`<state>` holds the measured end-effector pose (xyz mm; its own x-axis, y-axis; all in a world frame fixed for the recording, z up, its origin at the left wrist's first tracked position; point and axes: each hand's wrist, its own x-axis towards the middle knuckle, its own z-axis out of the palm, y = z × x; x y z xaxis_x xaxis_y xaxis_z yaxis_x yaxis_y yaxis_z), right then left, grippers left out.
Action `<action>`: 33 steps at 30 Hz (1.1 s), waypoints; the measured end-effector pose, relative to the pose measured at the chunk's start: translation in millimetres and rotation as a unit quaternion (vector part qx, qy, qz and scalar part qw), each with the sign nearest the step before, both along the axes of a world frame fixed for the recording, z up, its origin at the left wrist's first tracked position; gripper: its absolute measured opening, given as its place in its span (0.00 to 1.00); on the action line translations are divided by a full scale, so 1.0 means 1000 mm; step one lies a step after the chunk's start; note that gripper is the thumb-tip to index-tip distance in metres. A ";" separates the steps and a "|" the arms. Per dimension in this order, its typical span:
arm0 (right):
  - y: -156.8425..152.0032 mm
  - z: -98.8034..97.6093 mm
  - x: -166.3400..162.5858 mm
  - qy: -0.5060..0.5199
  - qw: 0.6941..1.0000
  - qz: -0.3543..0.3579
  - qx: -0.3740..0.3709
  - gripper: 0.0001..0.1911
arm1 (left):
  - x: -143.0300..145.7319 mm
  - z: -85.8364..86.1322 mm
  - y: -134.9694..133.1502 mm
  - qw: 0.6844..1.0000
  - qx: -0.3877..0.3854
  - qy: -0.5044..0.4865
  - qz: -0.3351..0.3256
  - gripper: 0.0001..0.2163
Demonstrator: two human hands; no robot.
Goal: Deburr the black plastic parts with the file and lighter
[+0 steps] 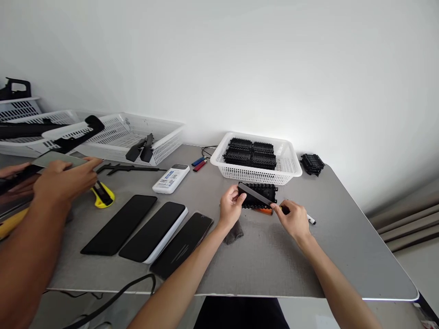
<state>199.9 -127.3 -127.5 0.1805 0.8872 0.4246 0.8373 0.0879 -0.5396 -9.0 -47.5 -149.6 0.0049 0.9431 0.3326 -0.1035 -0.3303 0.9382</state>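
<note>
My left hand [232,206] is closed at the left end of a black toothed plastic part [262,188], its thumb near the tip of a flat grey strip. That flat grey strip [255,193], which looks like a file, slants across the part's face. My right hand [294,220] is closed round the strip's lower right end, where a dark handle partly shows. Under the part an orange object [265,211] peeks out, mostly hidden. A white pen [311,220] lies just beyond my right hand. Beside my left wrist is a dark cloth-like scrap [234,233].
A white basket [255,176] holds several toothed parts; more are stacked [312,163] to its right. Phones [152,232], a white power bank [170,178] and black calipers [132,168] lie left. A co-worker's hand [63,176] holds a long piece near a yellow cutter [103,195].
</note>
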 end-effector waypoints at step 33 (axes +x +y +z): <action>0.000 0.003 0.010 -0.003 0.998 -0.055 0.022 0.34 | -0.004 0.004 0.004 0.998 -0.042 0.017 -0.036 0.16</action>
